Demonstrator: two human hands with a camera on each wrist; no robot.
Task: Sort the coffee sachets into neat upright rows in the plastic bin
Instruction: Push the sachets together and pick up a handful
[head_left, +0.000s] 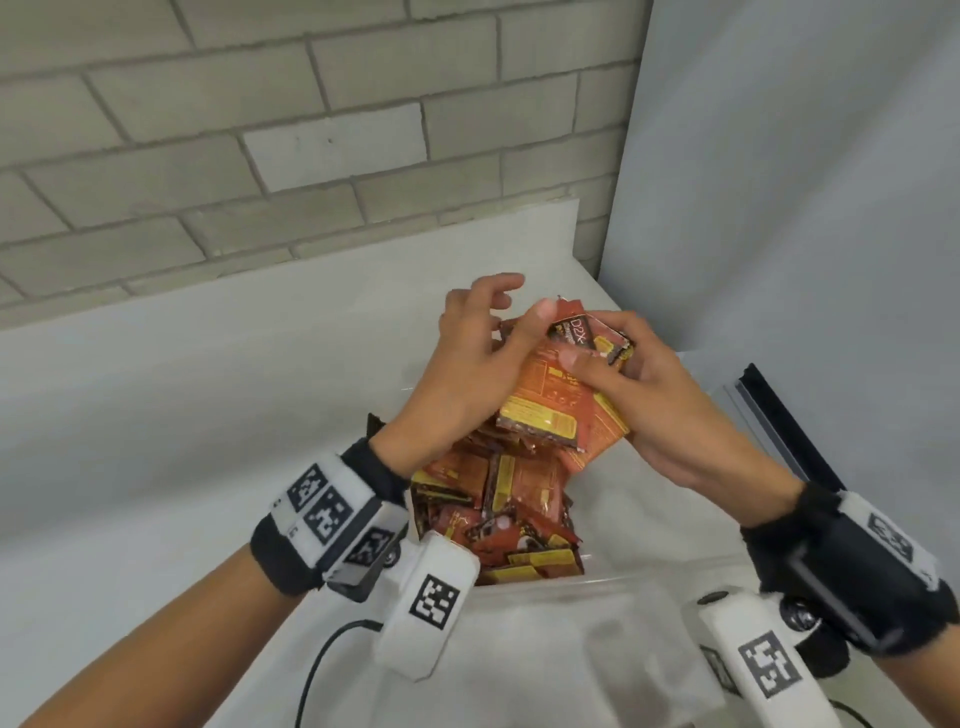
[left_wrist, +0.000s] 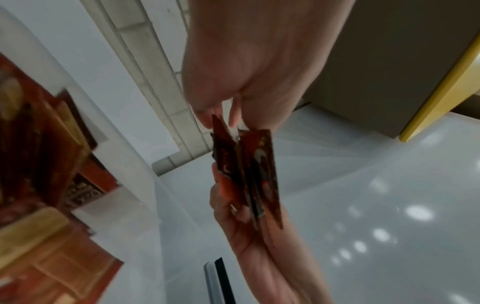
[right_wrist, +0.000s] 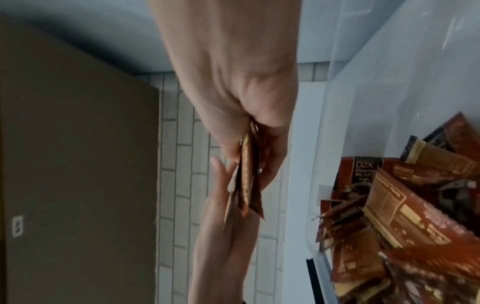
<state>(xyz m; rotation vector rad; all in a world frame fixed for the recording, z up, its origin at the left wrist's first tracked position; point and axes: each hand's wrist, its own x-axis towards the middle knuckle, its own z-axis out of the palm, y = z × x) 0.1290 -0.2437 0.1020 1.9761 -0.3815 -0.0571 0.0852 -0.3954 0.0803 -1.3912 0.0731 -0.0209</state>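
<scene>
- The place looked like a plain workroom or recording corner — which kind could not be told.
- A painted block wall (head_left: 260, 130) ran along the far side, meeting a smooth pale panel (head_left: 805, 182) on the right.
- A white worktop (head_left: 182, 389) filled the corner — bare and utilitarian.
- A wall socket (right_wrist: 17, 225) showed on a dull brown surface.

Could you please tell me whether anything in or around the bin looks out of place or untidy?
Yes: the orange-red coffee sachets in the clear plastic bin lie jumbled at mixed angles, not in upright rows. Both hands, left and right, hold an uneven fanned stack of sachets above them.
</scene>
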